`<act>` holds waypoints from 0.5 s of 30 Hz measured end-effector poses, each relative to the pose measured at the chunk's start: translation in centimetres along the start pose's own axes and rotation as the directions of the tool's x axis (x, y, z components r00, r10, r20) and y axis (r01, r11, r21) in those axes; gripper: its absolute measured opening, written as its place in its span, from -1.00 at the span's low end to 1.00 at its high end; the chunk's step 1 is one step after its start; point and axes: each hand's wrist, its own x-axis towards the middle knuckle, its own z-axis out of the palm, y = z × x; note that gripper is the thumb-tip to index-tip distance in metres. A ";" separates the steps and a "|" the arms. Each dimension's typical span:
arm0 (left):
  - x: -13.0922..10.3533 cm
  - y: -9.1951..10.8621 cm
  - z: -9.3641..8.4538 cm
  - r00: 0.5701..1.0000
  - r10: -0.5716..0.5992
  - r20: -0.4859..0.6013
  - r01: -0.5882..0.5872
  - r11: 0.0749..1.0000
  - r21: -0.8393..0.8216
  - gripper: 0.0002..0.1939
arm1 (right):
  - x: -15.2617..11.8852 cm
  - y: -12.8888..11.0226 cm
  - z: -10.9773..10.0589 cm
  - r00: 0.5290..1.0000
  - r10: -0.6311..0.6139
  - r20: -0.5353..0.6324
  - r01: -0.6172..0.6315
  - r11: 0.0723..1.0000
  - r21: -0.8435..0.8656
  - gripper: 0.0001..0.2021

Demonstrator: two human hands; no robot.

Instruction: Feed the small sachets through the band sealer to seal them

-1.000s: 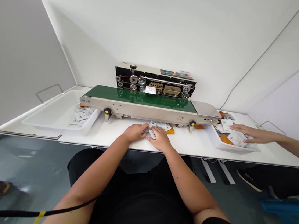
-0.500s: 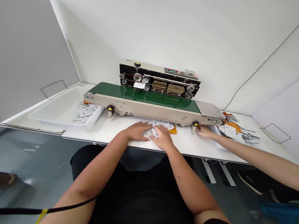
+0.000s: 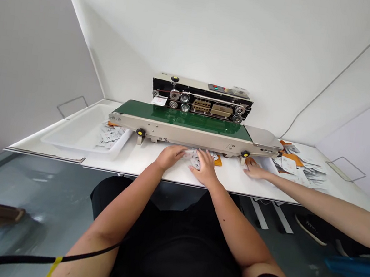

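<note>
Small white printed packets [image 3: 196, 162] lie on the table in front of the sealing machine, between my two hands. My left hand [image 3: 169, 156] has its fingers drawn together on the left edge of a packet. Over the right part of the pile rests my right hand [image 3: 206, 169], fingers apart and thumb out to the left. An orange packet [image 3: 218, 161] pokes out just right of that hand. Above them, on the band sealer [image 3: 185, 134] with its green belt [image 3: 174, 117], a white packet [image 3: 159, 101] sits at the left end of the rollers.
At the left stands a white tray [image 3: 67, 141] with several packets in its right end. A co-worker's hand [image 3: 255, 170] reaches in from the right, by an orange packet under the machine's end. Beyond that arm, white and orange packets [image 3: 299, 170] lie heaped.
My left hand has lifted from lying flat and closed on a packet's edge. My right hand has shifted slightly right. The packet in the sealer has travelled left. The view has shifted a little.
</note>
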 end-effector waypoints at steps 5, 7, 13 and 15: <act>-0.1 0.3 -0.1 0.989 -0.121 0.086 0.142 0.935 -0.325 -0.72 | -0.3 0.2 -0.5 0.991 -0.069 -0.110 0.085 0.985 0.150 -0.57; -0.1 0.4 0.1 0.981 -0.179 0.079 0.196 0.902 -0.384 -0.70 | -0.3 0.4 -0.6 0.990 0.029 -0.135 0.005 0.970 0.242 -0.71; 0.1 0.4 0.2 0.953 -0.294 0.069 0.288 0.820 -0.495 -0.67 | -0.3 1.0 -0.5 0.969 0.242 -0.042 -0.184 0.829 0.528 -0.79; 0.1 0.3 0.2 0.949 -0.306 0.075 0.299 0.799 -0.522 -0.65 | -0.3 1.1 -0.4 0.963 0.271 0.012 -0.224 0.767 0.601 -0.76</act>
